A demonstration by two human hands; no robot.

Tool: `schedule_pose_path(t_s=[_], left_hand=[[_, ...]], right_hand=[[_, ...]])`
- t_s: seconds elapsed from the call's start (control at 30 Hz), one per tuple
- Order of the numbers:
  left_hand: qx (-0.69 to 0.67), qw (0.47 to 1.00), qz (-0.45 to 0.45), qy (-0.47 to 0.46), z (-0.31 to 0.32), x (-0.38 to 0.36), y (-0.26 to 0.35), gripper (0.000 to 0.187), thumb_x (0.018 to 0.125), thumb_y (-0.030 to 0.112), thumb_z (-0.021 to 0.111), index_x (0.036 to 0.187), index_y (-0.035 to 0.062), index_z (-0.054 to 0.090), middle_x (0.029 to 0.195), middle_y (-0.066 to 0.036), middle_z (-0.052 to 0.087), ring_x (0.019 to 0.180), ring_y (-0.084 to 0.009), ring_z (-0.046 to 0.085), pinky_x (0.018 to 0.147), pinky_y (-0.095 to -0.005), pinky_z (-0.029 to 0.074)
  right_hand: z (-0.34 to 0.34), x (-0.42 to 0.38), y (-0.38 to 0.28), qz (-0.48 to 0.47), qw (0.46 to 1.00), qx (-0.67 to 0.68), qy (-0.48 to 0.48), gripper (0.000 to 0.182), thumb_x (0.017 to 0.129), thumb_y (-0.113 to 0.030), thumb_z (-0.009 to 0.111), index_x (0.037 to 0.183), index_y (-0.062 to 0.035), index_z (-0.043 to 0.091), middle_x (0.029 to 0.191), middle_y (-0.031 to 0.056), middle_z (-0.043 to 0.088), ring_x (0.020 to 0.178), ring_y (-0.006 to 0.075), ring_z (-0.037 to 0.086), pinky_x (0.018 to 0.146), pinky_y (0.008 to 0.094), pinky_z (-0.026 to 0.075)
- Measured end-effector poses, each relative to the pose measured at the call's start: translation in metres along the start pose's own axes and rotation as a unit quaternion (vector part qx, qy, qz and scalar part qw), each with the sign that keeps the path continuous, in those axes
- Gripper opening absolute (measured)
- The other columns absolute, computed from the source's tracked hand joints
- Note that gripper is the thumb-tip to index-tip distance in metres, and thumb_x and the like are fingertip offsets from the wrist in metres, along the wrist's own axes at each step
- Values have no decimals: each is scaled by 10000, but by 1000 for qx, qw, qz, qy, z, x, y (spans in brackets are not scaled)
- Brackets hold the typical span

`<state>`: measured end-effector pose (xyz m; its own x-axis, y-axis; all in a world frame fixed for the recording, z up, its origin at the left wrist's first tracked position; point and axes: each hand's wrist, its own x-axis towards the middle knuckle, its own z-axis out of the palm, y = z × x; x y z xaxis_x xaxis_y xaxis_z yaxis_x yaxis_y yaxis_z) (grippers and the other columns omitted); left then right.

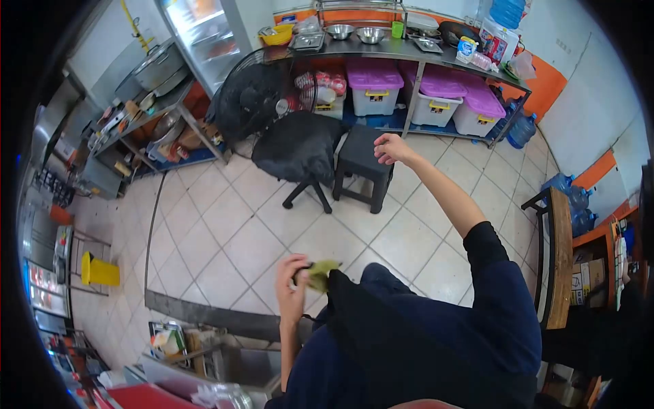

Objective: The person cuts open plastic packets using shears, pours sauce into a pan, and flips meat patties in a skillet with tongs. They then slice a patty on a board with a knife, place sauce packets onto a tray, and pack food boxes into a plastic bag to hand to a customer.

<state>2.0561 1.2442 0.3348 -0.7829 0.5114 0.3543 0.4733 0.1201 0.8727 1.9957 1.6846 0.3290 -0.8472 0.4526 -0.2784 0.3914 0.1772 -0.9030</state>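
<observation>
In the head view my left hand is low in front of my body, its fingers closed around a blurred yellow-green and black thing that looks like a crumpled cloth. That thing overlaps the black apron I wear over a dark blue shirt. My right arm stretches forward, and my right hand appears over the edge of a dark plastic stool. Its fingers are loosely bent, and nothing shows in them. Just left of the stool stands a black-covered swivel chair.
A large black fan stands behind the chair. Along the back wall runs a metal table bearing bowls, with purple-lidded bins underneath. At right is a wooden-topped bench; at left, a yellow bin. Water jugs sit near the right wall.
</observation>
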Motion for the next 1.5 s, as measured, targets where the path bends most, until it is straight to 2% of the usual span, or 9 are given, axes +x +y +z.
schedule_pose_path(t_s=[0.27, 0.4, 0.5, 0.63, 0.83, 1.07, 1.17, 1.27, 1.5], left_hand=[[-61, 899, -14, -434, 96, 172, -76, 151, 791, 233, 623, 924, 163, 644, 1033, 48, 615, 1016, -154, 539, 941, -417, 228], [-58, 918, -37, -392, 143, 220, -158, 260, 744, 324, 599, 945, 170, 658, 1077, 57, 592, 1064, -145, 512, 929, -422, 236], [60, 866, -198, -456, 177, 261, -192, 301, 731, 299, 597, 1012, 205, 650, 1069, 75, 586, 1068, -126, 505, 932, -458, 231], [80, 897, -199, -386, 182, 323, -177, 287, 760, 293, 576, 1036, 233, 630, 1067, 93, 576, 1059, -101, 502, 942, -439, 228], [10, 927, -319, -198, 213, 332, -191, 255, 818, 342, 513, 1025, 231, 611, 1061, 82, 564, 1075, -101, 468, 968, -436, 195], [55, 897, -332, -287, 199, 416, -167, 236, 790, 290, 579, 994, 179, 621, 1082, 71, 555, 1143, -156, 435, 972, -464, 201], [52, 907, -329, -258, 201, 421, -171, 240, 776, 295, 593, 980, 172, 628, 1073, 68, 556, 1136, -161, 443, 974, -467, 203], [47, 921, -301, -244, 200, 421, -178, 242, 776, 300, 595, 982, 175, 625, 1068, 70, 556, 1135, -165, 449, 979, -463, 204], [59, 916, -325, -227, 203, 429, -172, 225, 774, 309, 601, 953, 176, 633, 1076, 75, 555, 1170, -163, 439, 990, -443, 220]], right_hand=[[-77, 249, -65, 3, 991, -118, 65, 390, 770, -128, 618, 1130, -30, 507, 822, 97, 652, 599, 161, 635, 516, 282, 503], [-99, 443, -95, -11, 982, -131, 138, 275, 718, -113, 612, 971, -5, 620, 812, 125, 668, 573, 166, 658, 511, 298, 543], [-97, 618, -89, 3, 974, -145, 176, 266, 734, -163, 592, 941, -6, 648, 914, 193, 660, 800, 283, 664, 702, 373, 537], [-64, 724, -147, 21, 971, -163, 174, 328, 755, -202, 569, 1000, 3, 642, 1071, 225, 610, 1039, 362, 575, 879, 413, 461], [-44, 803, -173, 11, 935, -268, 233, 274, 773, -217, 586, 953, -26, 665, 1044, 175, 641, 997, 288, 617, 824, 403, 492], [-73, 798, -203, 61, 974, -161, 147, 234, 737, -187, 615, 870, -2, 667, 953, 193, 659, 917, 318, 642, 815, 400, 503], [-78, 802, -189, -78, 886, -340, 306, 179, 746, -128, 600, 851, 9, 649, 967, 204, 647, 900, 346, 638, 795, 418, 510], [-84, 800, -176, -132, 812, -499, 271, 237, 758, -128, 585, 969, -20, 599, 964, 202, 647, 917, 357, 629, 759, 409, 522], [-87, 806, -183, 15, 847, -474, 239, 188, 762, -148, 602, 922, -75, 670, 1020, 148, 650, 967, 298, 631, 792, 377, 517]])
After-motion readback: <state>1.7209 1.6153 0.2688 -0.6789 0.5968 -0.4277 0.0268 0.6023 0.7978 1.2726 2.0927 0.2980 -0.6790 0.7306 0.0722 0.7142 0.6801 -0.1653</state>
